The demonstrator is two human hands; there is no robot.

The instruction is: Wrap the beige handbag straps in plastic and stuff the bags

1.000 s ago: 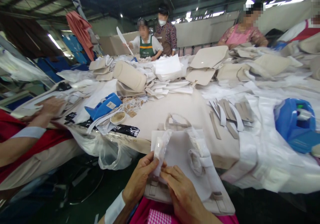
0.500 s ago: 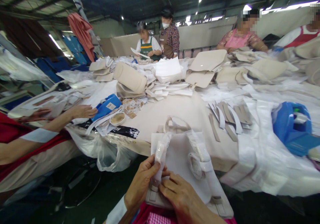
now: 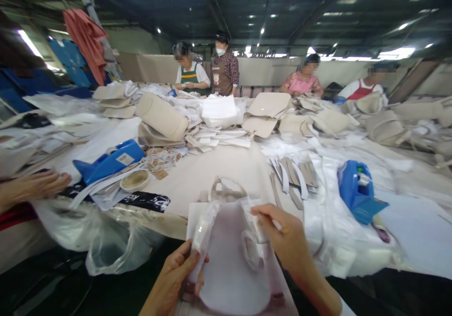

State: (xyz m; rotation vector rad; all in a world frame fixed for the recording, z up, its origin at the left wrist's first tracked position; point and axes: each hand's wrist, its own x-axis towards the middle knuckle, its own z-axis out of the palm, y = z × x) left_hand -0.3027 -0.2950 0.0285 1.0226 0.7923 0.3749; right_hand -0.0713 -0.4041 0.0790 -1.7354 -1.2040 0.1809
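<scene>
A beige backpack (image 3: 287,302) lies in front of me, its strap side up and its top toward the table. A white sheet (image 3: 233,264) covers its middle, and a loop handle (image 3: 229,182) stands at its top. My left hand (image 3: 176,271) is closed around the left shoulder strap (image 3: 205,226), which is wrapped in clear plastic. At the upper end of the other wrapped strap (image 3: 259,231), my right hand (image 3: 286,236) pinches with thumb and bent fingers. A coiled, plastic-covered piece (image 3: 250,250) hangs beside that strap.
Blue cut-open jugs (image 3: 113,160) (image 3: 356,189) stand left and right. A bowl of paste (image 3: 135,180), loose tags (image 3: 162,158) and beige strips (image 3: 291,174) lie nearby. Bag pieces (image 3: 162,116) are heaped behind. A co-worker's hand (image 3: 38,184) is at left; several people stand beyond.
My right hand has moved from the lower left strap up to the top of the right strap. My left hand keeps the left strap. The co-worker's arm has drawn back left.
</scene>
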